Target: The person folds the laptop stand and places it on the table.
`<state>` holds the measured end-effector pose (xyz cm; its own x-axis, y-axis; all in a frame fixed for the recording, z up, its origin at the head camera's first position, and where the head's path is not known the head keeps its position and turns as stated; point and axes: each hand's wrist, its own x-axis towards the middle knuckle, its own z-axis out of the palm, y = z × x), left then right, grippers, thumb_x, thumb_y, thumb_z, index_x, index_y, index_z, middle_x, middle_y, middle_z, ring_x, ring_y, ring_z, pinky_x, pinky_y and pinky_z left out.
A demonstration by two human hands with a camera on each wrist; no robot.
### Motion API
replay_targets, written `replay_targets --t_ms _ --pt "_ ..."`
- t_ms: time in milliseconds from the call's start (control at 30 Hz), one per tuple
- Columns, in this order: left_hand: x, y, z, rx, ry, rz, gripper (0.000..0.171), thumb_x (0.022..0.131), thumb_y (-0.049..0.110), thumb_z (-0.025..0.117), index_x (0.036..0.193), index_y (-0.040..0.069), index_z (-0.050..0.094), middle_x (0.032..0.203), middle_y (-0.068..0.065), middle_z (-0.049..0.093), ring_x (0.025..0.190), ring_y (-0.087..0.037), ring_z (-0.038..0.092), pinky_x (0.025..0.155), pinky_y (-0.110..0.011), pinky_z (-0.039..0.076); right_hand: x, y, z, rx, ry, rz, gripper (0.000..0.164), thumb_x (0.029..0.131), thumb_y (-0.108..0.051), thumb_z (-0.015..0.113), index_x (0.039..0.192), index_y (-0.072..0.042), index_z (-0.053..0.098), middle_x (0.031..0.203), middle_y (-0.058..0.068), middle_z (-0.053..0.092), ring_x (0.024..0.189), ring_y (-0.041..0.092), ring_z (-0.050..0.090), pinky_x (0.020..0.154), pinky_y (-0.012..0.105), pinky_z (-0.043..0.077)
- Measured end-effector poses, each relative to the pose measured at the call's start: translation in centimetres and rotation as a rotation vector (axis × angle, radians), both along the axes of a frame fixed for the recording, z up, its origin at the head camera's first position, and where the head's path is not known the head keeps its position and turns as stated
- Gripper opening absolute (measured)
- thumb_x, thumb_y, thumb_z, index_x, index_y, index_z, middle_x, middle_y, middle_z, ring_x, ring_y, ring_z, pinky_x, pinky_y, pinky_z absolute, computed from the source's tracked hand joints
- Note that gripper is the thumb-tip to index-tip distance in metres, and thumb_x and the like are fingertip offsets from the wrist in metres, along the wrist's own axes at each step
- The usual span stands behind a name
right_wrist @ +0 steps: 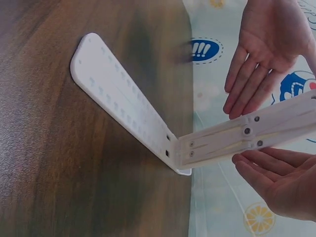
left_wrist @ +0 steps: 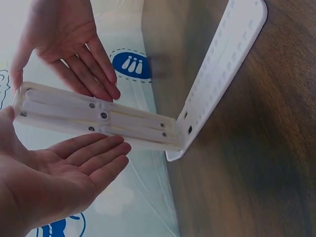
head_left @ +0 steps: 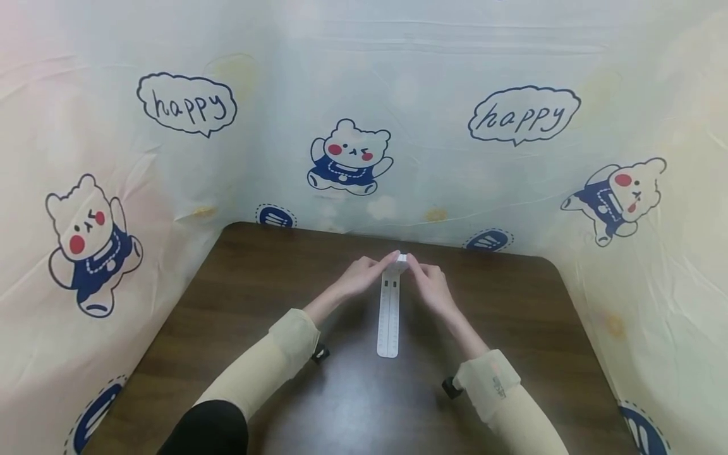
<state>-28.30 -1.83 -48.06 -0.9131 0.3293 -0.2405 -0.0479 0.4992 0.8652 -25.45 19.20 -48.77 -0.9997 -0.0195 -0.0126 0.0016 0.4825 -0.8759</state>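
Observation:
A white hinged plastic stand (head_left: 388, 322) rests on the table, its long flat base pointing toward me and showing ruler-like marks. From the far end of the base rises an upright arm (left_wrist: 138, 124) with several small screws. My left hand (head_left: 361, 275) is at the left side of this arm and my right hand (head_left: 433, 285) at its right. Both thumbs touch the arm's top end. In the wrist views, the other fingers of the left hand (left_wrist: 64, 173) and the right hand (right_wrist: 286, 185) lie nearly straight along the arm's sides, palms showing.
The brown wooden table (head_left: 227, 297) has its far edge just behind the stand. A pale cloth (head_left: 432, 177) printed with bears and "happy" bubbles hangs around the back and sides. A dark wrist camera (head_left: 452, 387) hangs under the right sleeve cuff.

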Motion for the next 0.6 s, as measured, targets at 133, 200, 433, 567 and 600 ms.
replay_targets --t_ms 133,200,433,567,600 --pt "0.0 0.0 -0.2 0.004 0.004 -0.013 0.11 0.094 0.094 0.043 0.156 0.005 0.06 0.159 -0.022 0.062 0.15 -0.045 0.057 0.124 -0.068 0.045 0.1 0.1 -0.2 -0.022 -0.007 0.013 0.076 0.114 -0.063 0.045 0.143 0.004 0.068 0.149 0.027 0.069 0.139 0.046 0.066 0.117 0.065 0.053" --pt "0.0 -0.1 -0.3 0.003 0.005 -0.02 0.11 0.094 0.094 0.043 0.157 0.005 0.059 0.16 -0.022 0.061 0.151 -0.045 0.056 0.124 -0.069 0.045 0.2 0.2 -0.3 -0.028 -0.008 0.019 0.074 0.114 -0.061 0.046 0.143 0.003 0.069 0.15 0.026 0.068 0.142 0.046 0.064 0.119 0.067 0.051" --pt "0.1 -0.2 -0.5 -0.005 0.009 -0.045 0.109 0.095 0.093 0.044 0.157 0.005 0.059 0.16 -0.023 0.061 0.151 -0.045 0.056 0.125 -0.069 0.044 0.3 0.4 -0.7 -0.021 0.002 0.043 0.071 0.114 -0.061 0.046 0.141 0.0 0.072 0.149 0.023 0.07 0.141 0.045 0.065 0.118 0.066 0.051" --pt "0.1 -0.3 -0.7 -0.02 0.016 -0.059 0.105 0.097 0.091 0.044 0.156 0.005 0.061 0.159 -0.023 0.062 0.151 -0.045 0.057 0.125 -0.068 0.046 0.4 0.5 -1.0 -0.015 -0.003 0.055 0.072 0.114 -0.062 0.045 0.143 -0.002 0.071 0.149 0.023 0.07 0.138 0.044 0.066 0.117 0.065 0.05" --pt "0.1 -0.3 -0.8 -0.026 0.023 -0.062 0.104 0.098 0.089 0.044 0.155 0.005 0.061 0.159 -0.023 0.062 0.151 -0.045 0.057 0.125 -0.067 0.046 0.4 0.6 -1.1 -0.007 0.001 0.056 0.071 0.114 -0.062 0.045 0.142 -0.002 0.071 0.149 0.022 0.07 0.138 0.043 0.066 0.117 0.064 0.051"
